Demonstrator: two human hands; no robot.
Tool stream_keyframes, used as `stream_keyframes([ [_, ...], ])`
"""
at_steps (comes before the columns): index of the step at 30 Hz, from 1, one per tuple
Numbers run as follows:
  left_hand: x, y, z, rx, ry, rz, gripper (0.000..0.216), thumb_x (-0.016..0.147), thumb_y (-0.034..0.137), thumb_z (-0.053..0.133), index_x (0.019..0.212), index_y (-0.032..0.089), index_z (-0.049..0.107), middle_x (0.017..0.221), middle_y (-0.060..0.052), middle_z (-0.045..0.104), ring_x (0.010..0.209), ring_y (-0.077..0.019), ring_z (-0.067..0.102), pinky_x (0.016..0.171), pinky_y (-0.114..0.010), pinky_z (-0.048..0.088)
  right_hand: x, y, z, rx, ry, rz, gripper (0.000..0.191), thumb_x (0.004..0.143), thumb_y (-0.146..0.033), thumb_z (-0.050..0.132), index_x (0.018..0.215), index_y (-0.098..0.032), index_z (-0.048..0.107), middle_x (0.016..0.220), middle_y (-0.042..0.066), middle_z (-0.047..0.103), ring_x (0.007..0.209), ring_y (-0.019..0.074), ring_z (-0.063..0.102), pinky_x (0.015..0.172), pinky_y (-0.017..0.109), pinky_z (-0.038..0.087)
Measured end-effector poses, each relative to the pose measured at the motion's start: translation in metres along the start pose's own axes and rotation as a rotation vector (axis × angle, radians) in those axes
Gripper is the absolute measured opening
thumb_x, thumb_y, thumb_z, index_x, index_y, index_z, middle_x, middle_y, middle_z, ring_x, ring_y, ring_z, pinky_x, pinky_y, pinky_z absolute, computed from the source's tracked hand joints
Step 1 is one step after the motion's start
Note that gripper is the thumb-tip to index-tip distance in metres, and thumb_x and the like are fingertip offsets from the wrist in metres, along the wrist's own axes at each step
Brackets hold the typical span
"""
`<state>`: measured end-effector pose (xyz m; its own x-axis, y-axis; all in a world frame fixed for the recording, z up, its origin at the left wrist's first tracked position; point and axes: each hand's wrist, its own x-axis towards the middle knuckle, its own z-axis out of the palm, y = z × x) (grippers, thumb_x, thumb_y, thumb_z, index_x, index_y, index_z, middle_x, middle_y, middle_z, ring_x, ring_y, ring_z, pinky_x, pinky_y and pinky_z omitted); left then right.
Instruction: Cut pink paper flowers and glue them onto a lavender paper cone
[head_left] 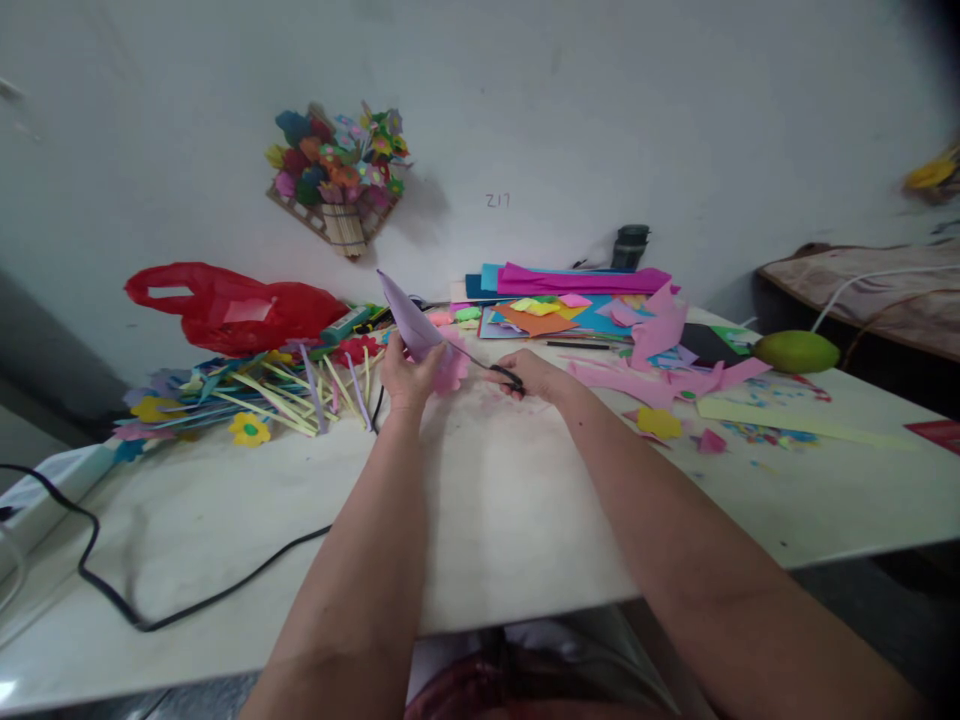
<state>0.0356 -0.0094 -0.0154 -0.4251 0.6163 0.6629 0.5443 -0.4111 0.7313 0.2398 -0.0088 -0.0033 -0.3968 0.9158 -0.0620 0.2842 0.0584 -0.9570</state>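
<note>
My left hand is closed on a piece of lilac craft paper, which stands up from the fingers in a pointed, cone-like shape. Black-handled scissors are in my right hand, with the fingers wrapped round the handles. Their blades point left toward the lower edge of the lilac paper; whether they touch it I cannot tell. Just behind the left hand lies a pink scalloped paper piece. Left of that hand are several pale yellow and lilac paper strips with paper flowers, one of them yellow.
A red plastic bag sits at the back left. Pink paper scraps, coloured sheets and a green mango-like fruit lie to the right. A black cable crosses the white table at front left, near a power strip.
</note>
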Motion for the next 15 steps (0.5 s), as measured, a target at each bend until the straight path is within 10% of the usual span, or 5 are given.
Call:
stream_keyframes([
  [15, -0.0012, 0.0058, -0.0010, 0.044, -0.003, -0.042, 0.046, 0.059, 0.046, 0.075, 0.093, 0.022, 0.056, 0.081, -0.001, 0.062, 0.074, -0.0180, 0.059, 0.066, -0.028, 0.045, -0.0010, 0.0035, -0.0097, -0.188, -0.038, -0.084, 0.032, 0.067, -0.043, 0.077, 0.067, -0.014, 0.064, 0.044, -0.006, 0.049, 0.034, 0.0038, 0.038, 0.036, 0.017, 0.026],
])
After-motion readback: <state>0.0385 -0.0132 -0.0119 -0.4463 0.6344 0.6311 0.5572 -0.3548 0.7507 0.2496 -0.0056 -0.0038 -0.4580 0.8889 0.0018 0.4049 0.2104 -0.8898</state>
